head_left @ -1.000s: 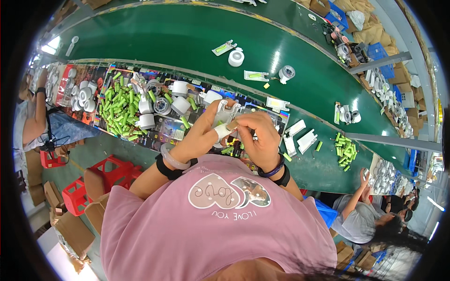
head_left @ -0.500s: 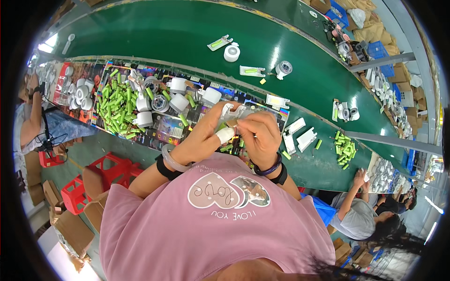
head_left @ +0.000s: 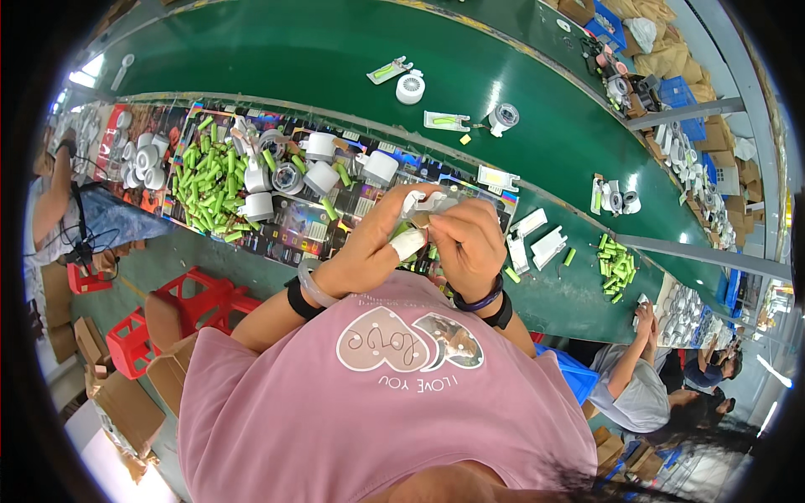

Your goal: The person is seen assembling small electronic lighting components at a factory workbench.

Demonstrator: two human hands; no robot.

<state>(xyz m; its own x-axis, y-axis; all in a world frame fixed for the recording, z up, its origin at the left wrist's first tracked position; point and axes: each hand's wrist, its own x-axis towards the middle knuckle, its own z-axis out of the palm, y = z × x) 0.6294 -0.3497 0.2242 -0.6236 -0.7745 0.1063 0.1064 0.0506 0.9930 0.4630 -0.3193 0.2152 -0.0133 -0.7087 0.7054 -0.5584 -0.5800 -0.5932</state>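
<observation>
**White shell [head_left: 419, 201] held up between 2 hands**

Head view: the shell is in front of the pink shirt [head_left: 394, 402], over the near side of the printed sheets [head_left: 306, 230]. The left hand [head_left: 369, 247] grasps it, fingers curled about its left side; a white wrap [head_left: 407, 244] covers the thumb. The right hand [head_left: 471, 247] works at the shell's right side, thumb and forefinger drawn together; I cannot tell whether they grip the shell or some small part on it.

Left of the hands, a large heap of green cells [head_left: 205, 189] lies on the sheets, with white fan heads [head_left: 322, 178] beside it. To the right, 2 white covers [head_left: 549, 248] lie near each other on the green bench [head_left: 545, 298], then 1 loose cell [head_left: 569, 258] and a smaller cell pile [head_left: 616, 268]. Beyond, the green belt [head_left: 293, 63] carries a round fan [head_left: 410, 89], another fan [head_left: 503, 118] and a yellow square [head_left: 465, 140]. At the far right, a co-worker [head_left: 633, 390] in grey sits at the bench; red stools [head_left: 130, 344] stand at lower left.
</observation>
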